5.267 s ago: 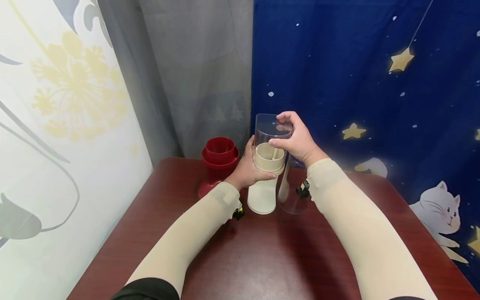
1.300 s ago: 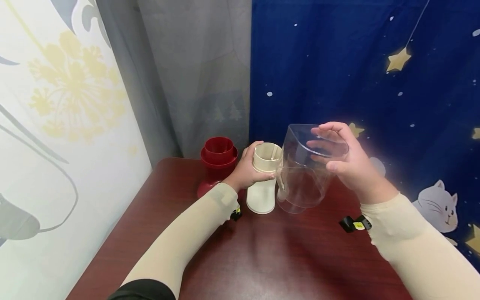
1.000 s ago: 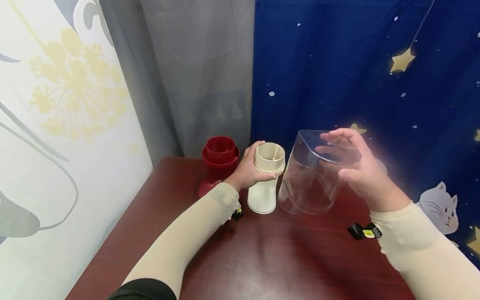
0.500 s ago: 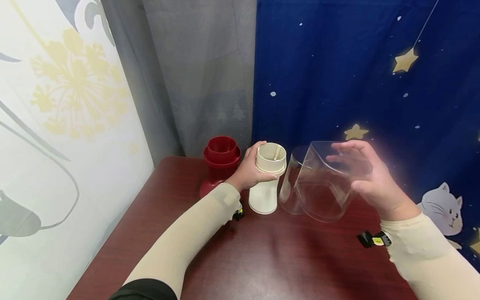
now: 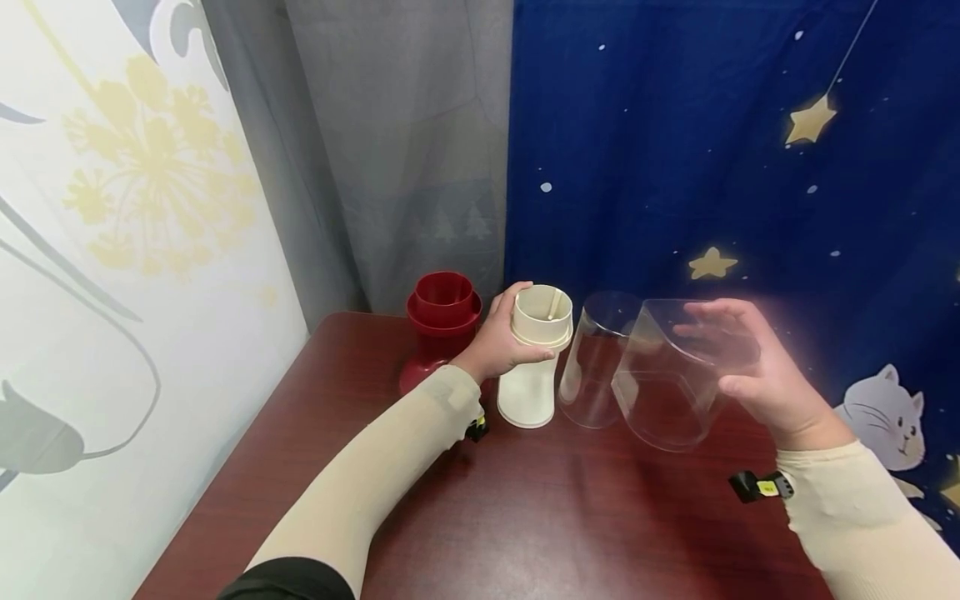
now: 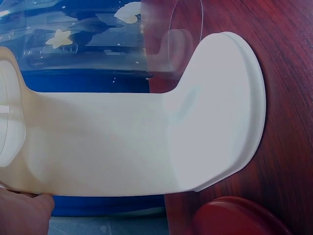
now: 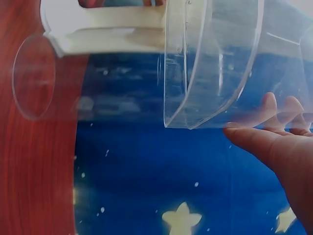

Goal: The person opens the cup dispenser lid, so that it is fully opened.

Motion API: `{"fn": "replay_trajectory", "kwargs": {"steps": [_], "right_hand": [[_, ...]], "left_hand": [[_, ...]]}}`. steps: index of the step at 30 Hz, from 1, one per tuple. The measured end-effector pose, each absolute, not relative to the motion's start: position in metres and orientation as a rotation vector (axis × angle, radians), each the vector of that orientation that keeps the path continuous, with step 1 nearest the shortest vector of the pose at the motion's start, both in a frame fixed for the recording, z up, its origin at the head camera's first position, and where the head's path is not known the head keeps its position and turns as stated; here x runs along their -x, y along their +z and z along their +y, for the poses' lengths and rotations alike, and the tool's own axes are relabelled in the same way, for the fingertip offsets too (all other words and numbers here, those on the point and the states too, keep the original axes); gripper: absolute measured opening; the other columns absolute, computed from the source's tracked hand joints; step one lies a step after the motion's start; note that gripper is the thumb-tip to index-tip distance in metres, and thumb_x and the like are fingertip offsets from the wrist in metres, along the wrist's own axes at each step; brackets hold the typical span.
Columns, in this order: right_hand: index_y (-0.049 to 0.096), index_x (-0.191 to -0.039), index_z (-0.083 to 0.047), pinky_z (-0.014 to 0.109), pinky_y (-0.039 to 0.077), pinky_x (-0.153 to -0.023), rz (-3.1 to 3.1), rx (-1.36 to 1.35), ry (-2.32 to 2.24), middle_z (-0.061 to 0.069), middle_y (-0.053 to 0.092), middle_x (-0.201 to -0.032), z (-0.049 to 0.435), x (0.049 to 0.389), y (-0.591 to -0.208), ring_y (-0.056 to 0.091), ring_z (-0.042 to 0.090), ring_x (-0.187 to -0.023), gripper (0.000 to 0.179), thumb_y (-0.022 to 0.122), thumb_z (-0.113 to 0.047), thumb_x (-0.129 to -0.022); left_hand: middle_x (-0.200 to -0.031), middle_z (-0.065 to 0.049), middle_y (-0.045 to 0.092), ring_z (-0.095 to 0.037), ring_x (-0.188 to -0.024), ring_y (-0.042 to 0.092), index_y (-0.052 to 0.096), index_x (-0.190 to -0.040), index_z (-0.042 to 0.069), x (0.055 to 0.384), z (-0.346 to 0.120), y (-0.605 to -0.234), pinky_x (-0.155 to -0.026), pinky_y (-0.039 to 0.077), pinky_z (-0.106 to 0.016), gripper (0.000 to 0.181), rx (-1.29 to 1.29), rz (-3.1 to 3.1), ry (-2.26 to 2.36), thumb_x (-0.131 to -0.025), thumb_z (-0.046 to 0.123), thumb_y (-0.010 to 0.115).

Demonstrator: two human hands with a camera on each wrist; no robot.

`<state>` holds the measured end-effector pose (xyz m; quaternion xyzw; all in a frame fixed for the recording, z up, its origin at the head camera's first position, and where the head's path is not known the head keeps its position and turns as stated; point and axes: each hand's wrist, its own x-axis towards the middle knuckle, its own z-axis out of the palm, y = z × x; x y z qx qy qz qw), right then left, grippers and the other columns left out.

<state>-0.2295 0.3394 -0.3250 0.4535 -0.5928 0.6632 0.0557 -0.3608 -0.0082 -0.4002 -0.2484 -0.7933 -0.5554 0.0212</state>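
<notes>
My left hand (image 5: 501, 337) grips a cream-coloured plastic stand (image 5: 525, 396) just below its round, open collar. The stand is upright on the table; its waisted body and wide foot fill the left wrist view. To the right, my right hand (image 5: 765, 371) holds a clear plastic container (image 5: 667, 400) by its upper right side, thumb in front and fingers behind. One side of this container (image 7: 215, 73) is flat and the rest is curved. It leans to the left. Between it and the stand, a second clear container (image 5: 592, 379), tall and rounded, stands on the table.
A red stand (image 5: 442, 312) with a similar collar is at the left, beside my left hand. The dark red wooden table (image 5: 480, 517) ends at a grey curtain (image 5: 405, 150) and a blue curtain (image 5: 637, 167). A white patterned wall (image 5: 150, 333) rises on the left.
The clear container in my right hand was over the cream stand's collar. It has moved right and down, past the second clear container. My left hand keeps its grip on the stand.
</notes>
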Motion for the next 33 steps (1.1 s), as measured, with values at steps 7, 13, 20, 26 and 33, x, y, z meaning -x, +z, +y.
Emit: {"fn": "replay_trajectory", "kwargs": {"steps": [7,13,20,26,33], "right_hand": [[0.031,-0.15,0.016,0.034,0.052,-0.111,-1.838,-1.303,1.988,0.021,0.05,-0.155,0.352,0.228,-0.337,0.06,0.029,-0.137,0.079,0.062,0.023,-0.077],[0.03,-0.149,0.017,0.033,0.055,-0.106,-1.859,-1.217,1.978,0.02,0.05,-0.154,0.363,0.229,-0.35,0.062,0.028,-0.135,0.079,0.058,0.024,-0.076],[0.03,-0.15,0.013,0.037,0.054,-0.108,-1.763,-1.204,2.085,0.021,0.049,-0.155,0.374,0.237,-0.364,0.06,0.032,-0.138,0.069,0.06,0.019,-0.088],[0.035,-0.149,0.01,0.037,0.055,-0.107,-1.73,-1.152,2.123,0.02,0.05,-0.154,0.379,0.24,-0.378,0.06,0.031,-0.138,0.063,0.058,0.018,-0.091],[0.04,-0.15,0.006,0.033,0.057,-0.104,-1.77,-1.046,2.097,0.015,0.054,-0.153,0.385,0.244,-0.393,0.062,0.025,-0.136,0.062,0.052,0.019,-0.09]], "left_hand": [[-0.158,-0.007,0.034,-0.027,-0.129,0.053,0.028,-0.16,0.044,0.362,-0.008,-0.401,-0.104,0.055,-0.047,0.117,0.767,-2.454,-1.723,-0.07,0.028,0.1],[-0.157,-0.007,0.034,-0.027,-0.128,0.053,0.028,-0.159,0.046,0.362,-0.008,-0.401,-0.104,0.055,-0.046,0.116,0.767,-2.451,-1.723,-0.07,0.028,0.1],[-0.158,-0.008,0.034,-0.028,-0.129,0.053,0.028,-0.162,0.04,0.361,-0.008,-0.401,-0.104,0.055,-0.047,0.117,0.766,-2.447,-1.724,-0.07,0.028,0.1],[-0.158,-0.007,0.034,-0.027,-0.129,0.053,0.028,-0.159,0.047,0.36,-0.009,-0.401,-0.104,0.055,-0.046,0.117,0.755,-2.448,-1.737,-0.069,0.028,0.101],[-0.157,-0.007,0.034,-0.027,-0.129,0.053,0.028,-0.159,0.047,0.36,-0.008,-0.4,-0.104,0.055,-0.046,0.117,0.766,-2.447,-1.732,-0.069,0.027,0.101]]}}
